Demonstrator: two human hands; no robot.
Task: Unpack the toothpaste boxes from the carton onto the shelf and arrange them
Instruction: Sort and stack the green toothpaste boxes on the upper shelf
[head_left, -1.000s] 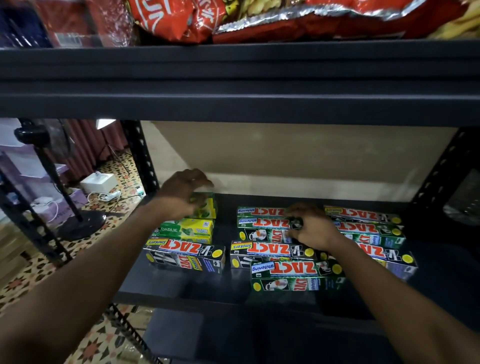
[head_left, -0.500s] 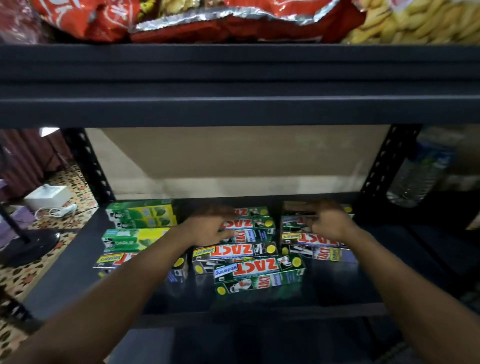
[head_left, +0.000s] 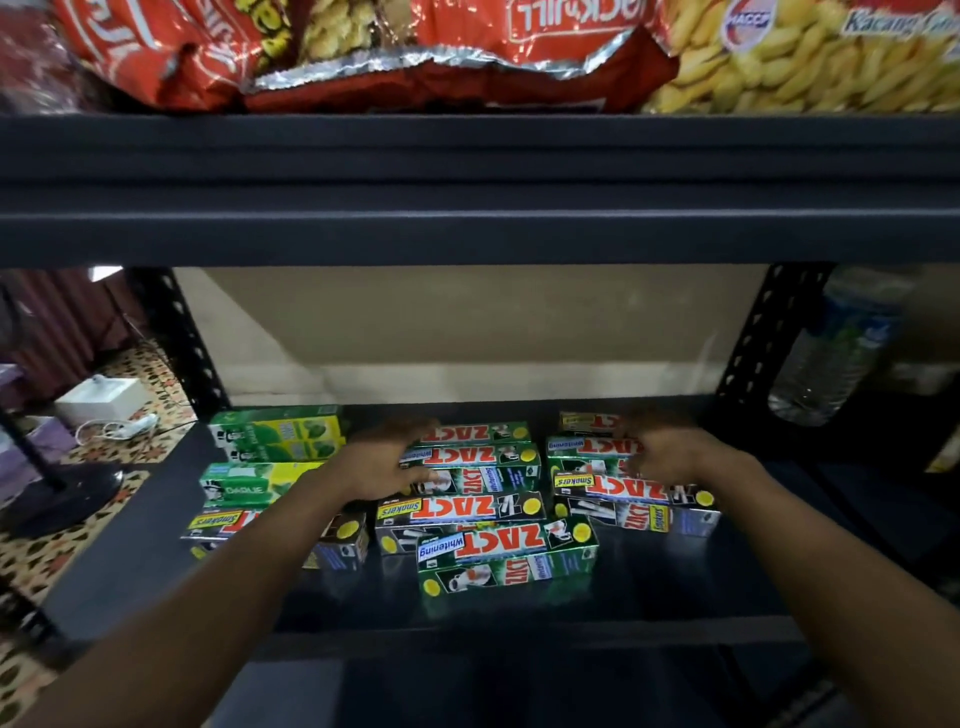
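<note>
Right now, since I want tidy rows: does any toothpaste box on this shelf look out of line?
Yes: the front green Whitening box sits alone ahead of the rows, shifted right of the middle stack that the left hand grips, so it lines up with neither column.

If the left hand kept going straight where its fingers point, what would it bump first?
The left hand grips the end of the middle stack of Zact boxes, so it would push those first. Past them only the beige back panel shows, though depth is unclear.
</note>
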